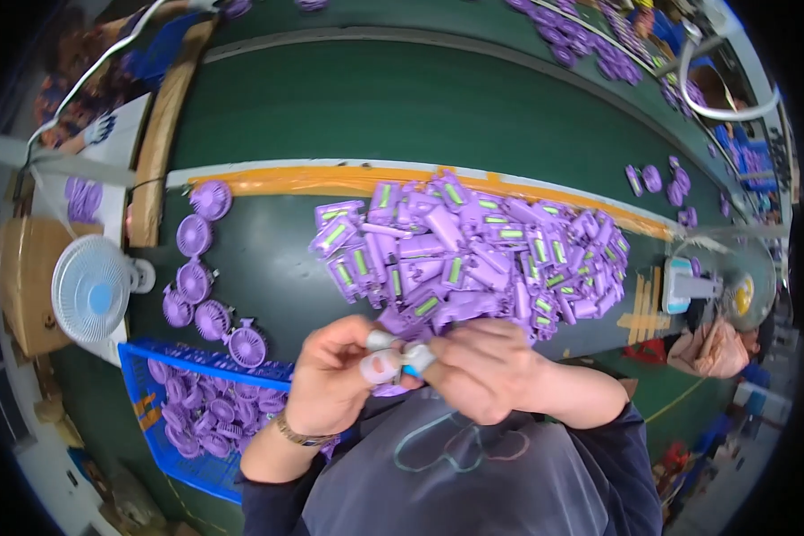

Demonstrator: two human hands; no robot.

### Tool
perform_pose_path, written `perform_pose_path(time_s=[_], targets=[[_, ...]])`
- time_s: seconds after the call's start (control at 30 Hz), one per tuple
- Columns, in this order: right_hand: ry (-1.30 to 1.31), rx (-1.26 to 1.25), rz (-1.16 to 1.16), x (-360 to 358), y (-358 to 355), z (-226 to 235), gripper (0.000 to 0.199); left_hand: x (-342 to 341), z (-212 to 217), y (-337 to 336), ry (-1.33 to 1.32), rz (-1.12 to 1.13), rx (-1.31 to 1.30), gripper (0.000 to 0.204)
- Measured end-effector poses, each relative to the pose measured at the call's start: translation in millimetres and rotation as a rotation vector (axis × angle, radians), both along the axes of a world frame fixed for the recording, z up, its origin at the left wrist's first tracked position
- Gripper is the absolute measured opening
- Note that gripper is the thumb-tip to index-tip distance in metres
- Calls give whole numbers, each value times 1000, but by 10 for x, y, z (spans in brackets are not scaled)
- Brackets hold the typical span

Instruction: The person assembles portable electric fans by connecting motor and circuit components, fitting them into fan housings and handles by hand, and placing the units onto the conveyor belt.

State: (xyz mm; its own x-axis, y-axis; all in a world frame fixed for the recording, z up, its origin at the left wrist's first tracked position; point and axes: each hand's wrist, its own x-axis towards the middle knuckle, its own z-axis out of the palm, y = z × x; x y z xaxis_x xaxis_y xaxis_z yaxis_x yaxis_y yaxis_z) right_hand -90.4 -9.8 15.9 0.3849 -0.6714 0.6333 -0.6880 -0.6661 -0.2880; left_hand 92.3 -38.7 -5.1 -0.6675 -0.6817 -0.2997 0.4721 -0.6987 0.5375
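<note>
My left hand [339,362] and my right hand [487,366] meet close in front of my body, at the near edge of the dark worktable [272,259]. White wraps cover the thumb and a finger of the left hand, and its fingertips are pinched. The right hand's fingers are curled in against them, with a white and light-blue bit showing at the tips. What lies between the fingertips is too small and covered to name. A bit of purple plastic [389,390] shows just under the hands. Beyond them spreads a heap of purple plastic housings [447,228], many with a green strip.
Several purple small fan heads [194,235] stand in a line on the left. More fill a blue basket [308,369] at lower left. A white fan [92,288] stands far left. Past a taped ledge [286,181] runs a green conveyor belt [375,107]. A clear round fan [741,290] is at right.
</note>
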Motion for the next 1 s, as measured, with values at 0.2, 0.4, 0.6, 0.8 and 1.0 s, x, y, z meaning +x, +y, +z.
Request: perform_pose_path(time_s=[0.2,0.4,0.6,0.8,1.0], targets=[[-120,189,0,-219,138,-189,22,-243,-16,-90,-162,-71,-5,10],[-274,220,-280,-704,219,-554,19,-932,-200,-509,-425,-310,-128,8],[-249,470,-910,-1611,1006,-1095,35,-1998,-602,-1395,-785,-178,-707,9],[-58,550,-864,-2103,1137,-1907,30,-2813,-1236,-1945,-1161,-17,-1617,19],[-132,657,-997,-2290,1229,-2313,21,-2615,-1783,-1168,-939,18,-1641,24]])
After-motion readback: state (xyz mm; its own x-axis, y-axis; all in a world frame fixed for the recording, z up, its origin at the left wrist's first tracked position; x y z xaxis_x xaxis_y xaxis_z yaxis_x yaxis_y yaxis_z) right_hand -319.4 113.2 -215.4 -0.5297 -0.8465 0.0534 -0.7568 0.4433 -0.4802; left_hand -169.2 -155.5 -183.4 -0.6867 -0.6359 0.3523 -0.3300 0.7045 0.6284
